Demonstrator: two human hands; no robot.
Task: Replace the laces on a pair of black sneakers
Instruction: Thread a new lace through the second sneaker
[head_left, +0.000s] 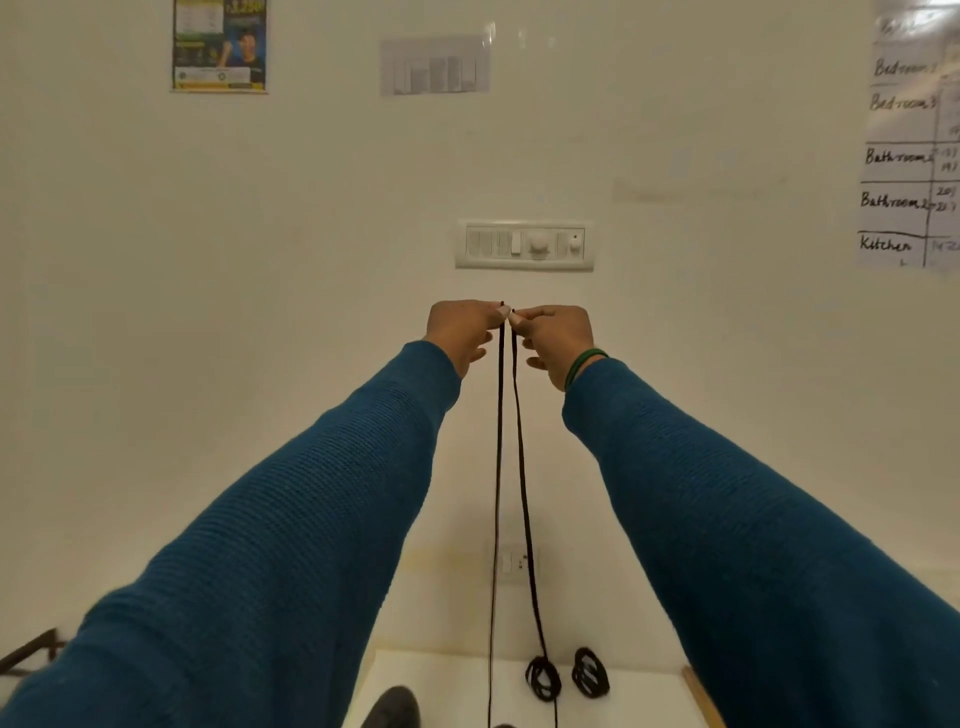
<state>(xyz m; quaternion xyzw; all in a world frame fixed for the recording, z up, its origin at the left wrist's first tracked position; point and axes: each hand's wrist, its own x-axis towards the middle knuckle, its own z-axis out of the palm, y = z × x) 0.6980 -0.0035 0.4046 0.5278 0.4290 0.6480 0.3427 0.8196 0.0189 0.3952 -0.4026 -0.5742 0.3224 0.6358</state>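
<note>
Down at the bottom edge, the rounded toe of a black sneaker (392, 706) pokes into view on the white table (457, 675), and the frame cuts off the rest of the shoe. Just to its right lie two bundles of black lace, a near coil (543, 678) and a second coil (591, 672), close together but apart.

Up from here go two black strands. Their long axis is almost vertical up the middle of the view, side by side, drawing closer toward the top. The left strand (496, 519) drops past the bottom edge; the right strand (525, 499) runs down into the near coil (whether the two belong to one lace cannot be told).

Both arms reach forward in blue knitted sleeves (311, 519). The left hand (460, 327) pinches the top of the left strand between thumb and forefinger, its other fingers loosely curled below. The right hand (558, 338), with a green bangle (584, 366) at the wrist, pinches the top of the right strand the same way. Both pinches are narrow, closed right on the lace. The two hands nearly meet, and a short tip of each strand points upward above the fingers.

Behind, on the cream wall, a low socket (514, 564) sits between the forearms and a switch panel (524, 244) just above the hands. Higher up are a poster (219, 47), a taped sheet (435, 65) and, far right, a handwritten chart (909, 140) listing rooms.
</note>
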